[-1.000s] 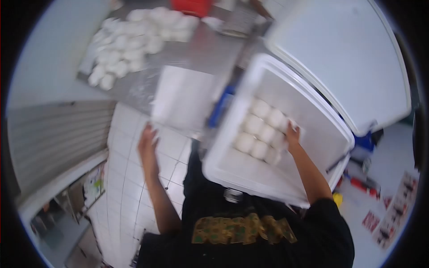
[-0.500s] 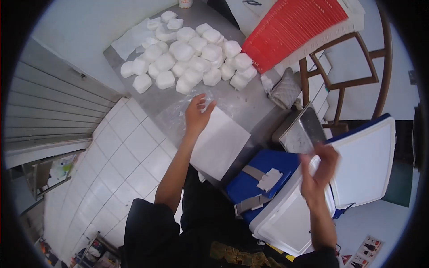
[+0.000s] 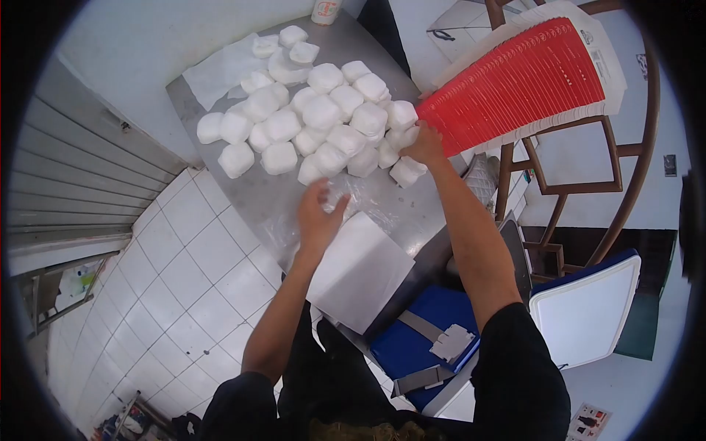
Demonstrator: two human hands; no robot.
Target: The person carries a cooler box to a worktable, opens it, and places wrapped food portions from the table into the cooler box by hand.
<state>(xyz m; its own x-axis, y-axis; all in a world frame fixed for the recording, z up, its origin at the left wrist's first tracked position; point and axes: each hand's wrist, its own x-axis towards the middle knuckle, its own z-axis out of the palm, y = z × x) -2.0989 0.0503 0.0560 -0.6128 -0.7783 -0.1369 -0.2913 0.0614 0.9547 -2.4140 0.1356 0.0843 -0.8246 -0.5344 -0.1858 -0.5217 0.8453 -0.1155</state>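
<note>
Several white wrapped blocks [image 3: 316,117] lie heaped on a steel table [image 3: 250,195]. My right hand [image 3: 424,145] reaches to the heap's right edge and its fingers rest on the blocks there; whether it grips one I cannot tell. My left hand [image 3: 319,215] hovers with fingers spread over clear plastic film [image 3: 353,195], just below the heap and beside a white flat sheet [image 3: 360,268] that overhangs the table's near edge.
A red and white stack of flat packs [image 3: 522,81] leans over a wooden chair [image 3: 581,184] at the right. A blue cooler [image 3: 419,345] with a white open lid [image 3: 585,309] stands below the table. A cup [image 3: 326,10] stands at the table's far end. White floor tiles lie left.
My view swung from the cooler with blocks inside up to the table. My right hand left the cooler and reached to the heap. My left hand stayed over the plastic film.
</note>
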